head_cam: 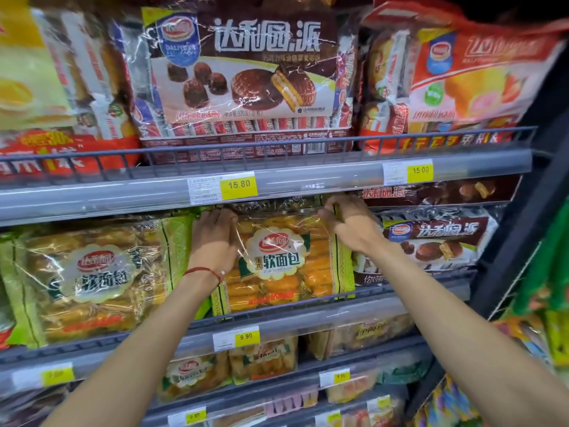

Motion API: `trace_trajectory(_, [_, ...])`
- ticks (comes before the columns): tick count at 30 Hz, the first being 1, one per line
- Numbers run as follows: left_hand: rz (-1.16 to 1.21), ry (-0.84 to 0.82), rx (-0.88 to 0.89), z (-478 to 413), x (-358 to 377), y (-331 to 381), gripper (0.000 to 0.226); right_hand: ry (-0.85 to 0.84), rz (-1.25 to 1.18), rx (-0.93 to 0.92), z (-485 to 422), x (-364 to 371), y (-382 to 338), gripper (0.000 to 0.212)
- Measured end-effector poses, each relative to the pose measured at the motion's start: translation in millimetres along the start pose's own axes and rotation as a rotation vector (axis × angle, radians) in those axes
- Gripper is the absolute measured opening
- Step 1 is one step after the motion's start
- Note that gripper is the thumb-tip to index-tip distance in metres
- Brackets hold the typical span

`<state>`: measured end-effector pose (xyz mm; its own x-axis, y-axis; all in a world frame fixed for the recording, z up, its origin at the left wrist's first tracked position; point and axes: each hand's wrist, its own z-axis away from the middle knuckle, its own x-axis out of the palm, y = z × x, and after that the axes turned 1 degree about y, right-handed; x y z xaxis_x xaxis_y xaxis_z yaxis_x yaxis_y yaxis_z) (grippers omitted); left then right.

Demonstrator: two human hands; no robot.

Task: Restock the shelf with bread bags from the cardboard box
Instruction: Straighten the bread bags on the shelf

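Observation:
A clear bread bag [278, 263] with green edges and orange rolls stands upright on the middle shelf [277, 322]. My left hand [215, 235], a red string around its wrist, presses flat on the bag's upper left part. At the bag's top right corner my right hand [348, 220] pinches the plastic, just under the shelf above. A matching bread bag [92, 278] stands to the left on the same shelf. The cardboard box is not in view.
Brown chocolate pie bags [437, 238] crowd the bread bag's right side. The upper shelf rail [277, 186] with yellow price tags hangs close above my hands. More bread bags [261, 355] fill the lower shelves. A dark shelf upright [523, 229] bounds the right.

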<state>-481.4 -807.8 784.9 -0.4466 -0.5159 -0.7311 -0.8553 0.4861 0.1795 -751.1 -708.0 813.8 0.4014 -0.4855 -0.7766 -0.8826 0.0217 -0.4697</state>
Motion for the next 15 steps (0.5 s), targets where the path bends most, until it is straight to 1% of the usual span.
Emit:
trace_trajectory(3, [0.019,-0.006,0.012,-1,-3,-1,0.013,0.059,-0.009,-0.009,-1,1,-4,0.025])
trace_trajectory(5, [0.022,-0.034,0.023,0,-6,-3,0.018,0.118,-0.018,0.001,1,7,-6,0.02])
trace_trajectory(6, [0.025,-0.059,0.028,1,-7,-4,0.025,0.152,-0.01,0.013,3,11,-7,0.017])
trace_trajectory(7, [0.024,-0.085,0.033,4,-9,-4,0.036,0.178,0.014,0.028,6,16,-8,0.018])
trace_trajectory(9, [0.017,-0.077,0.062,16,-13,-5,0.06,0.233,0.113,0.059,19,28,-14,0.036])
trace_trajectory(10, [0.017,-0.046,0.075,24,-15,-6,0.067,0.278,0.148,0.071,29,37,-18,0.042])
trace_trajectory(11, [0.018,-0.023,0.077,32,-16,-8,0.07,0.316,0.156,0.086,40,46,-24,0.044])
trace_trajectory(13, [0.022,0.017,0.071,49,-16,-15,0.068,0.336,0.087,0.128,65,68,-35,0.043])
trace_trajectory(15, [0.118,0.044,0.075,68,-15,-23,0.055,0.303,-0.02,0.166,89,92,-47,0.052])
